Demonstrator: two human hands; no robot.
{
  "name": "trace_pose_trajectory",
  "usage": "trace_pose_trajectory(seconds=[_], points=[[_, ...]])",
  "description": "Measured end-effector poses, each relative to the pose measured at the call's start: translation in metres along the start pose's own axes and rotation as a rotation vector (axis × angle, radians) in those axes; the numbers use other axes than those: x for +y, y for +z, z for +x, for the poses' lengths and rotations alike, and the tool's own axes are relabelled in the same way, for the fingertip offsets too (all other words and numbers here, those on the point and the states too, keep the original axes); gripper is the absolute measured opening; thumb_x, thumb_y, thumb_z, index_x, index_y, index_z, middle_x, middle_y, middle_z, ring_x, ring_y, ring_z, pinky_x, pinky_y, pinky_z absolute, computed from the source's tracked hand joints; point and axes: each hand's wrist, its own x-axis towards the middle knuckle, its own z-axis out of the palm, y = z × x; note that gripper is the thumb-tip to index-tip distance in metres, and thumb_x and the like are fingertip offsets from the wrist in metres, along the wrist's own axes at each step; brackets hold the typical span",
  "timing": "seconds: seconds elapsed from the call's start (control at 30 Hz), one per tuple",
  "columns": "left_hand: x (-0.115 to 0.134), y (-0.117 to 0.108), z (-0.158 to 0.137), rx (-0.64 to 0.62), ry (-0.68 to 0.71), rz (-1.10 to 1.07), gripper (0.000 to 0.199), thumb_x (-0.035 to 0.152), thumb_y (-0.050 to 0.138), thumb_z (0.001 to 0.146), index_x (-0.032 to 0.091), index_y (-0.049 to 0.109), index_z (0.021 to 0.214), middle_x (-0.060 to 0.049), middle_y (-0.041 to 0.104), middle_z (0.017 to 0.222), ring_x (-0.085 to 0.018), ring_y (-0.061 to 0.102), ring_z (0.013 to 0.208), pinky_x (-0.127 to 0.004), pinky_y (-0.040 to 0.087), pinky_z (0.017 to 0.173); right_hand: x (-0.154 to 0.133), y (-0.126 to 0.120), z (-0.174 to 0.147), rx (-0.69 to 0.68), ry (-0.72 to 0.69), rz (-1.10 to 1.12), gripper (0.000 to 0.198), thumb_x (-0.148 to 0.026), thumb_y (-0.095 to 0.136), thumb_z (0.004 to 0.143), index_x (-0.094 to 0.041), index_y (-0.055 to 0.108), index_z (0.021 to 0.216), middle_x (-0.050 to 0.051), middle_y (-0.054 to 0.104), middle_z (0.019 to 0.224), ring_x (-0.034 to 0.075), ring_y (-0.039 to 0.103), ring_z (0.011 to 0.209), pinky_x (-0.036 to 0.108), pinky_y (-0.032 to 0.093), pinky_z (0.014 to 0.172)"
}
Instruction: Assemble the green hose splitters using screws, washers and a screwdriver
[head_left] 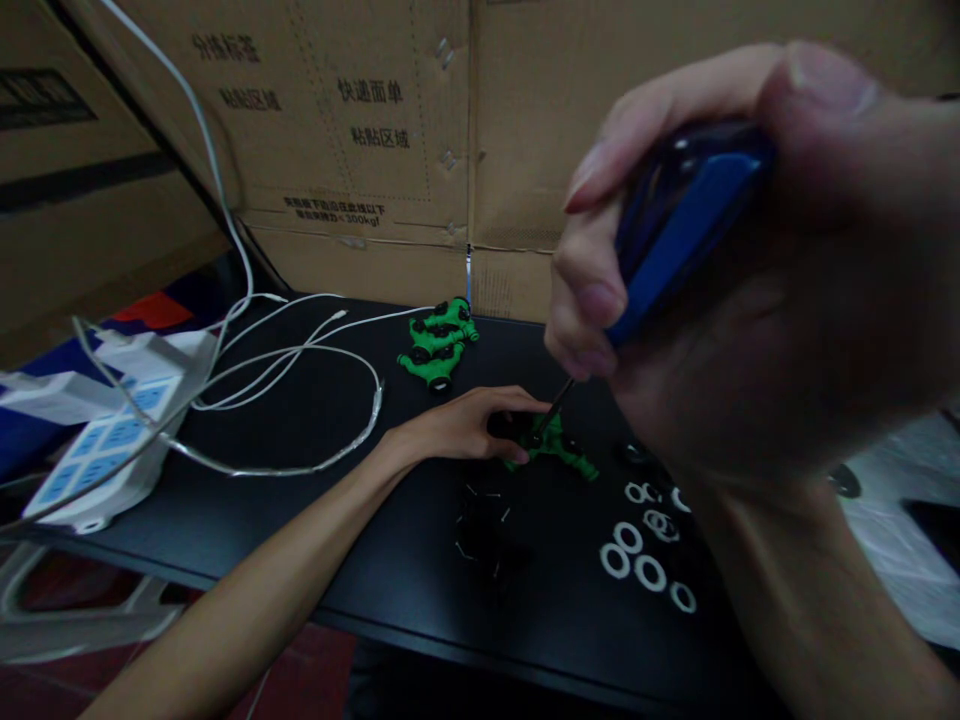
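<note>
My right hand (810,290), large and close to the camera, is wrapped round the blue handle of a screwdriver (694,215). Its thin dark shaft slants down to a green branched fitting (556,445) lying on the black table. Whether the tip sits in a screw is too small to tell. My left hand (472,425) grips the fitting's left end against the table, fingers and thumb closed around a dark part of it. Farther back lie several similar green fittings (439,345) with black parts, grouped together.
White rings (650,572) are scattered right of centre. Dark parts with thin bright edges (480,530) lie before my left hand. A white power strip (124,430) and looping white cables (300,350) occupy the left. Cardboard (360,120) walls the back; clear plastic (892,540) lies right.
</note>
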Motion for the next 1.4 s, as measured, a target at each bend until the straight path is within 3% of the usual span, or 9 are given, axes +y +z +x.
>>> trace_pose_trajectory(seconds=[0.1, 0.27, 0.37, 0.5, 0.67, 0.9, 1.03, 1.2, 1.4], points=[[-0.002, 0.001, 0.000, 0.015, 0.010, -0.002, 0.060, 0.024, 0.081, 0.082, 0.025, 0.061, 0.139, -0.009, 0.063, 0.135, -0.024, 0.059, 0.120, -0.040, 0.045, 0.102, -0.004, 0.004, 0.000, 0.004, 0.117, 0.037, 0.038, -0.065, 0.063, 0.083, -0.029, 0.053, 0.090, -0.004, 0.046, 0.056, 0.019, 0.046, 0.048, 0.032, 0.040, 0.039], [-0.001, 0.001, 0.000, 0.011, -0.004, 0.003, 0.060, 0.024, 0.081, 0.082, 0.026, 0.061, 0.138, -0.008, 0.064, 0.131, -0.023, 0.060, 0.115, -0.041, 0.044, 0.103, 0.004, 0.011, 0.002, 0.129, 0.054, 0.092, 0.050, -0.061, 0.077, 0.072, -0.030, 0.042, 0.091, -0.010, 0.031, 0.049, 0.014, 0.037, 0.041, 0.026, 0.028, 0.032], [0.001, 0.000, 0.001, 0.002, 0.002, -0.008, 0.061, 0.023, 0.080, 0.082, 0.026, 0.060, 0.140, -0.008, 0.064, 0.130, -0.024, 0.060, 0.114, -0.042, 0.044, 0.103, 0.011, 0.004, 0.001, 0.089, 0.097, 0.060, 0.046, -0.063, 0.067, 0.081, -0.029, 0.038, 0.085, -0.010, 0.034, 0.050, 0.012, 0.028, 0.039, 0.027, 0.020, 0.033], [0.003, 0.000, 0.001, -0.002, -0.007, -0.014, 0.062, 0.024, 0.079, 0.082, 0.028, 0.060, 0.141, -0.008, 0.064, 0.131, -0.025, 0.060, 0.115, -0.043, 0.045, 0.100, 0.012, -0.004, -0.001, -0.016, -0.028, 0.008, 0.040, -0.065, 0.049, 0.091, -0.027, 0.041, 0.079, -0.001, 0.054, 0.068, 0.015, 0.044, 0.053, 0.030, 0.031, 0.040], [0.002, 0.000, 0.000, -0.007, -0.014, -0.018, 0.064, 0.024, 0.079, 0.082, 0.029, 0.058, 0.143, -0.008, 0.063, 0.134, -0.025, 0.059, 0.118, -0.041, 0.045, 0.099, 0.014, -0.002, -0.004, 0.030, 0.008, 0.024, 0.039, -0.055, 0.065, 0.086, -0.027, 0.037, 0.085, -0.004, 0.052, 0.074, 0.015, 0.051, 0.061, 0.032, 0.041, 0.048], [0.001, 0.000, 0.000, -0.004, -0.015, -0.013, 0.064, 0.026, 0.079, 0.083, 0.030, 0.058, 0.143, -0.007, 0.064, 0.130, -0.025, 0.059, 0.116, -0.042, 0.043, 0.102, 0.014, -0.002, 0.002, 0.084, 0.192, -0.018, 0.034, -0.050, 0.056, 0.096, -0.026, 0.034, 0.084, -0.011, 0.036, 0.052, 0.010, 0.030, 0.043, 0.024, 0.024, 0.036], [0.003, 0.000, 0.000, -0.002, -0.013, -0.013, 0.063, 0.027, 0.078, 0.083, 0.029, 0.058, 0.143, -0.007, 0.064, 0.128, -0.024, 0.059, 0.113, -0.042, 0.043, 0.102, 0.014, -0.006, 0.004, -0.009, 0.118, 0.027, 0.033, -0.050, 0.048, 0.099, -0.021, 0.045, 0.083, -0.006, 0.046, 0.061, 0.010, 0.041, 0.049, 0.029, 0.033, 0.040], [0.006, -0.001, 0.000, -0.001, -0.032, -0.012, 0.064, 0.025, 0.079, 0.082, 0.027, 0.059, 0.143, -0.007, 0.063, 0.129, -0.025, 0.058, 0.117, -0.040, 0.044, 0.099, 0.012, -0.007, 0.001, -0.004, 0.078, 0.039, 0.037, -0.055, 0.053, 0.095, -0.026, 0.034, 0.084, -0.006, 0.051, 0.070, 0.013, 0.051, 0.058, 0.031, 0.043, 0.046], [0.004, -0.001, -0.001, 0.003, -0.030, -0.011, 0.064, 0.028, 0.080, 0.082, 0.028, 0.059, 0.142, -0.007, 0.064, 0.127, -0.024, 0.059, 0.115, -0.039, 0.044, 0.101, 0.005, -0.005, 0.005, 0.080, 0.173, 0.012, 0.035, -0.053, 0.050, 0.096, -0.026, 0.032, 0.084, -0.009, 0.038, 0.055, 0.012, 0.037, 0.050, 0.027, 0.029, 0.041]])
